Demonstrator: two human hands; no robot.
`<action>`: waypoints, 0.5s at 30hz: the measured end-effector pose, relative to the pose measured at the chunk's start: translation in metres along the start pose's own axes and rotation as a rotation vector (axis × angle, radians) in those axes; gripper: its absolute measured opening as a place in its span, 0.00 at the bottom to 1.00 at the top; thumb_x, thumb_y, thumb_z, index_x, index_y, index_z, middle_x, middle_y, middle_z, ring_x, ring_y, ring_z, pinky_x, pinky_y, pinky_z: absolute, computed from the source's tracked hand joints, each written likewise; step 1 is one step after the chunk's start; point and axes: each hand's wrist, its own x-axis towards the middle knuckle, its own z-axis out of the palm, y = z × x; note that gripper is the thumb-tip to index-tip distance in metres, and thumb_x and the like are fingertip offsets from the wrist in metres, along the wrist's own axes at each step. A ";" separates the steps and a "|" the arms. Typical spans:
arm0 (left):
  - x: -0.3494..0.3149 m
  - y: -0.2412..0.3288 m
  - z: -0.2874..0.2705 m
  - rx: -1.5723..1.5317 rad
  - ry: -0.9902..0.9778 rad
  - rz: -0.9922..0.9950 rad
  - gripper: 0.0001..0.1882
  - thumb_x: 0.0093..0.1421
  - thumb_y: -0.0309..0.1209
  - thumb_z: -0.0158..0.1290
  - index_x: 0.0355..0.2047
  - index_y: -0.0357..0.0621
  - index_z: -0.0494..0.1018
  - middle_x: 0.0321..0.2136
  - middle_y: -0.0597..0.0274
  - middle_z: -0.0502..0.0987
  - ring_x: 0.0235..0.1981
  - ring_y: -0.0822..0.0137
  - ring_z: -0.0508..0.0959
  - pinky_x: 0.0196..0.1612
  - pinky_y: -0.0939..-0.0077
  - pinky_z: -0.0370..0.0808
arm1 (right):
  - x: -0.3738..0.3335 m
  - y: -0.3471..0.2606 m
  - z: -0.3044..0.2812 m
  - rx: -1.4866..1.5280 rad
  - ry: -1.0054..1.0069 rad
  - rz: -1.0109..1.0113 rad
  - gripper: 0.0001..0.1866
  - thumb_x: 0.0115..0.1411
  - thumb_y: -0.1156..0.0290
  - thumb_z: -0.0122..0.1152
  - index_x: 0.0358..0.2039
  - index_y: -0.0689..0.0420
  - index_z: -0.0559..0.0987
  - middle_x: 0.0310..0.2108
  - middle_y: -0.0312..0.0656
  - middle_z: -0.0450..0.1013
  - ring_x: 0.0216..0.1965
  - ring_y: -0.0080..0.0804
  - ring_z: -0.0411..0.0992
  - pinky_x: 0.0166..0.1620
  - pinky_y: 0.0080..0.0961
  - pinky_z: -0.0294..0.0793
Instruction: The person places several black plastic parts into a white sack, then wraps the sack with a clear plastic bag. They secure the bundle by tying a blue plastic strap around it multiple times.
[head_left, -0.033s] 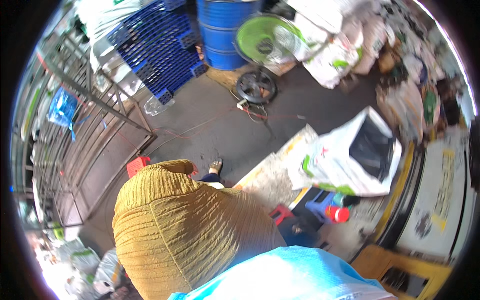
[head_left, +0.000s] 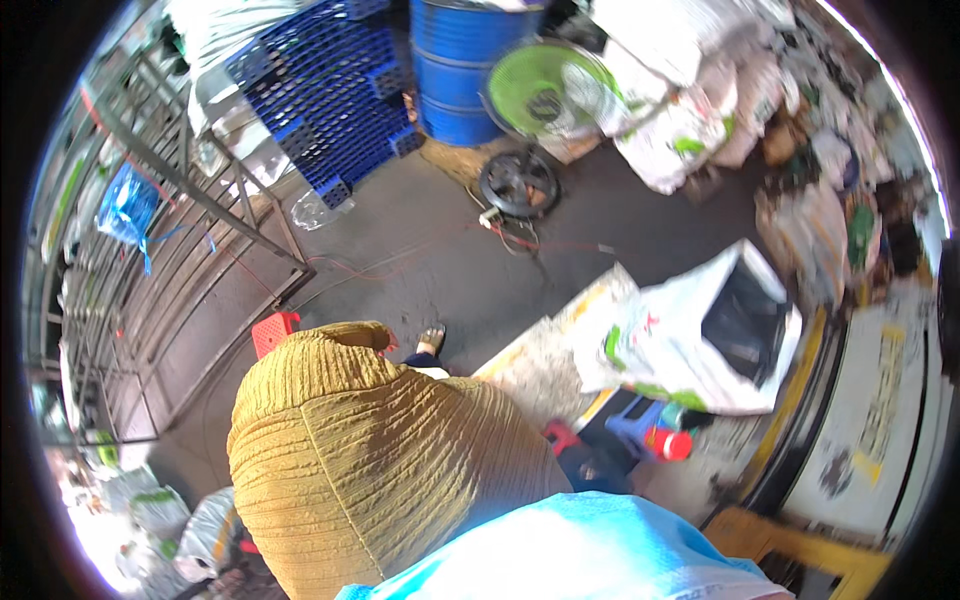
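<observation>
Neither of my hands shows; my left arm, in a ribbed mustard sleeve (head_left: 340,430), fills the lower middle and hides what lies behind it. Just past the sleeve, a foot in a sandal (head_left: 432,338) stands on the dark floor. Red plastic (head_left: 275,332), perhaps a stool, peeks out at the sleeve's left. To the right, a white sack (head_left: 640,345) with a black lining lies tilted, its mouth gaping. Below it are a red-capped container (head_left: 668,444) and a blue plastic object (head_left: 630,425).
Blue pallets (head_left: 320,100) lean beside a blue drum (head_left: 460,70) at the back. A green fan (head_left: 545,90) stands on a round black base (head_left: 518,183), with cords across the floor. Metal racking (head_left: 190,200) lines the left; full sacks (head_left: 680,130) are heaped at the far right.
The whole scene sits slightly lower in the picture, as from a small head movement. My sleeve and the things around it keep nearly the same arrangement.
</observation>
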 end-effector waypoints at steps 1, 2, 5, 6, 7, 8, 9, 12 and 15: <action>0.009 0.000 -0.016 -0.043 -0.010 0.022 0.16 0.52 0.40 0.54 0.38 0.46 0.73 0.31 0.63 0.75 0.29 0.66 0.74 0.32 0.69 0.72 | 0.021 -0.022 0.029 -0.031 -0.078 0.025 0.22 0.51 0.57 0.59 0.42 0.57 0.67 0.34 0.40 0.62 0.33 0.31 0.62 0.33 0.31 0.64; 0.015 -0.003 -0.031 -0.080 -0.013 0.038 0.16 0.51 0.40 0.55 0.37 0.46 0.73 0.30 0.63 0.75 0.28 0.66 0.74 0.31 0.69 0.72 | 0.040 -0.038 0.055 -0.068 -0.146 0.050 0.22 0.52 0.57 0.59 0.41 0.57 0.67 0.33 0.40 0.62 0.32 0.31 0.62 0.32 0.31 0.64; 0.015 -0.036 -0.082 -0.261 0.088 0.042 0.16 0.51 0.40 0.55 0.37 0.46 0.74 0.29 0.63 0.75 0.27 0.67 0.74 0.30 0.69 0.72 | 0.089 -0.071 0.110 -0.175 -0.302 0.121 0.20 0.52 0.58 0.58 0.40 0.57 0.67 0.31 0.39 0.62 0.29 0.31 0.62 0.30 0.30 0.64; 0.010 -0.052 -0.099 -0.338 0.142 0.032 0.16 0.51 0.40 0.55 0.37 0.46 0.74 0.29 0.63 0.75 0.26 0.67 0.74 0.30 0.69 0.72 | 0.105 -0.080 0.123 -0.205 -0.337 0.151 0.19 0.52 0.58 0.58 0.39 0.57 0.68 0.30 0.39 0.62 0.28 0.30 0.62 0.29 0.30 0.64; 0.003 -0.071 -0.116 -0.427 0.209 0.013 0.16 0.51 0.40 0.56 0.37 0.46 0.74 0.28 0.63 0.75 0.26 0.67 0.74 0.29 0.69 0.72 | 0.120 -0.086 0.132 -0.240 -0.359 0.181 0.19 0.53 0.59 0.58 0.39 0.57 0.68 0.29 0.38 0.62 0.28 0.30 0.62 0.28 0.30 0.64; -0.004 -0.088 -0.129 -0.508 0.268 0.000 0.16 0.50 0.40 0.56 0.36 0.46 0.74 0.28 0.63 0.75 0.25 0.68 0.73 0.29 0.70 0.72 | 0.137 -0.093 0.140 -0.273 -0.370 0.199 0.18 0.53 0.59 0.58 0.38 0.57 0.68 0.28 0.38 0.62 0.27 0.30 0.62 0.27 0.30 0.64; -0.011 -0.108 -0.144 -0.586 0.339 -0.011 0.16 0.50 0.40 0.56 0.36 0.46 0.74 0.28 0.63 0.75 0.25 0.68 0.73 0.29 0.70 0.72 | 0.152 -0.101 0.148 -0.296 -0.375 0.218 0.18 0.53 0.59 0.58 0.38 0.57 0.68 0.27 0.38 0.62 0.26 0.30 0.62 0.27 0.30 0.64; -0.040 -0.152 -0.168 -0.709 0.620 -0.069 0.15 0.50 0.40 0.56 0.36 0.47 0.74 0.26 0.63 0.75 0.23 0.69 0.73 0.27 0.70 0.72 | 0.194 -0.121 0.158 -0.360 -0.390 0.249 0.16 0.54 0.60 0.57 0.36 0.57 0.68 0.25 0.37 0.62 0.23 0.29 0.61 0.24 0.29 0.63; -0.081 -0.167 -0.161 -0.759 0.912 -0.230 0.14 0.49 0.39 0.57 0.32 0.44 0.75 0.22 0.65 0.75 0.21 0.73 0.73 0.24 0.76 0.71 | 0.230 -0.138 0.169 -0.427 -0.451 0.246 0.14 0.54 0.60 0.57 0.34 0.57 0.69 0.22 0.37 0.62 0.20 0.29 0.61 0.22 0.29 0.63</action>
